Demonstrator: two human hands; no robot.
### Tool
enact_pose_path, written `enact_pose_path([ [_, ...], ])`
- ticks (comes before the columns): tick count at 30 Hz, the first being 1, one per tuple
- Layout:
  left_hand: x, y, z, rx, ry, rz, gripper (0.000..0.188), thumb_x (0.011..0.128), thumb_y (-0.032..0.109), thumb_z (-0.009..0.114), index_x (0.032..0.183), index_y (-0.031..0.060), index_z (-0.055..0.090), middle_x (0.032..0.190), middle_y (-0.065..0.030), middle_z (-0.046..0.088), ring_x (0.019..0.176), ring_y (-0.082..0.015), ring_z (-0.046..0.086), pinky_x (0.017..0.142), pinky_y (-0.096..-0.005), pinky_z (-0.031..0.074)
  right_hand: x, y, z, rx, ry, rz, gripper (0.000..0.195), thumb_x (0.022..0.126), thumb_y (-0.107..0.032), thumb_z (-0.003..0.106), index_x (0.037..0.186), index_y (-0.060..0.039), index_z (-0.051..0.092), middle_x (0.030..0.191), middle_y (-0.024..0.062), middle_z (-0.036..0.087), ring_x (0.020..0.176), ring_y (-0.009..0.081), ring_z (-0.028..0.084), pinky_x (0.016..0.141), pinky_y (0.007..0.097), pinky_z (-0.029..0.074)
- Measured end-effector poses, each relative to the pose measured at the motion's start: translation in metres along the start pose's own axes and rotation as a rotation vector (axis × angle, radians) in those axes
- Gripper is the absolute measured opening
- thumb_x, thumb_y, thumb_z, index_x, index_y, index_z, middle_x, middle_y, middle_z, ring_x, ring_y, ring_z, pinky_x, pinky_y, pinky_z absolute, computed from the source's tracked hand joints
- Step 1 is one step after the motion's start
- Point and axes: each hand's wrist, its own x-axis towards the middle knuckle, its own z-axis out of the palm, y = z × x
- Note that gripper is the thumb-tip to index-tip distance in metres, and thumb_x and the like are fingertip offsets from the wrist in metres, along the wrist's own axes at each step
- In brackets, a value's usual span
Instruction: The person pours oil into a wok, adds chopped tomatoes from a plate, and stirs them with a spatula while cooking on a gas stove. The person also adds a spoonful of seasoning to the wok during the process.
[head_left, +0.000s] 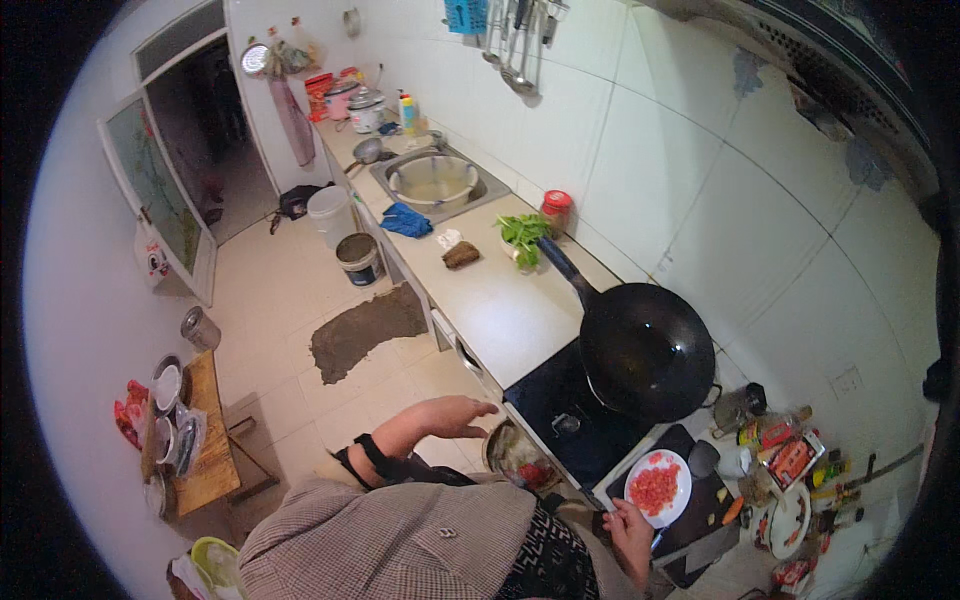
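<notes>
My left hand (459, 417) is in front of the gas stove's edge, with fingers apart and nothing in it. At the counter's front edge, my right hand (630, 531) has its fingertips near the rim of a white plate (683, 480); whether it grips anything is unclear. Chopped red pieces, perhaps tomato or meat, (654, 486) lie on the plate. The plate rests on a dark cutting board (709, 495), and a broad metal blade (694, 551) lies nearby. A black wok (649, 352) sits on the black glass gas stove (551, 405), its handle pointing towards the wall side.
Leafy greens in a bowl (525, 236) stand by a red-lidded jar (556, 208). Beyond are a brown lump (460, 256), a blue cloth (406, 220) and a basin in the sink (433, 184). Bottles and packets (791, 457) crowd the right. Buckets (359, 259) and a wooden table (206, 435) occupy the floor.
</notes>
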Motion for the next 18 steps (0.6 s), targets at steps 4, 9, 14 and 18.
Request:
enact_pose_path([
  [4, 0.005, 0.019, 0.001, -0.010, -0.057, -0.001, 0.057, 0.091, 0.034, 0.061, 0.134, 0.0009, 0.043, 0.122, -0.0239, 0.058, 0.110, -0.0390, 0.057, 0.093, -0.0444, 0.046, -0.005, 0.005, 0.000, 0.178, 0.009, -0.051, 0.030, 0.092, -0.006, 0.056, 0.119, 0.0069, 0.055, 0.086, 0.0114, 0.066, 0.074, 0.0133, 0.063, 0.069, 0.0266, 0.052],
  [9, 0.002, 0.021, 0.003, -0.012, -0.033, 0.029, 0.055, 0.090, 0.033, 0.061, 0.134, 0.0037, 0.044, 0.119, -0.0232, 0.059, 0.108, -0.0394, 0.058, 0.092, -0.0445, 0.047, -0.005, 0.010, -0.003, 0.003, -0.017, -0.117, 0.031, 0.092, -0.007, 0.057, 0.119, 0.0073, 0.055, 0.087, 0.0117, 0.067, 0.074, 0.0130, 0.063, 0.069, 0.0268, 0.053],
  [14, 0.006, 0.018, 0.013, -0.022, -0.029, 0.040, 0.055, 0.090, 0.033, 0.061, 0.133, 0.0026, 0.044, 0.118, -0.0233, 0.060, 0.108, -0.0396, 0.057, 0.091, -0.0448, 0.046, -0.008, 0.012, -0.003, 0.054, -0.030, -0.093, 0.030, 0.091, -0.006, 0.057, 0.119, 0.0067, 0.055, 0.087, 0.0115, 0.067, 0.074, 0.0128, 0.064, 0.068, 0.0260, 0.053],
  [18, 0.005, 0.017, 0.017, -0.036, 0.044, 0.086, 0.050, 0.087, 0.027, 0.062, 0.130, 0.0044, 0.047, 0.109, -0.0236, 0.063, 0.100, -0.0418, 0.060, 0.086, -0.0468, 0.047, -0.009, 0.011, -0.006, -0.089, -0.018, -0.144, 0.030, 0.091, -0.006, 0.057, 0.119, 0.0060, 0.056, 0.086, 0.0113, 0.067, 0.074, 0.0130, 0.064, 0.068, 0.0258, 0.053],
])
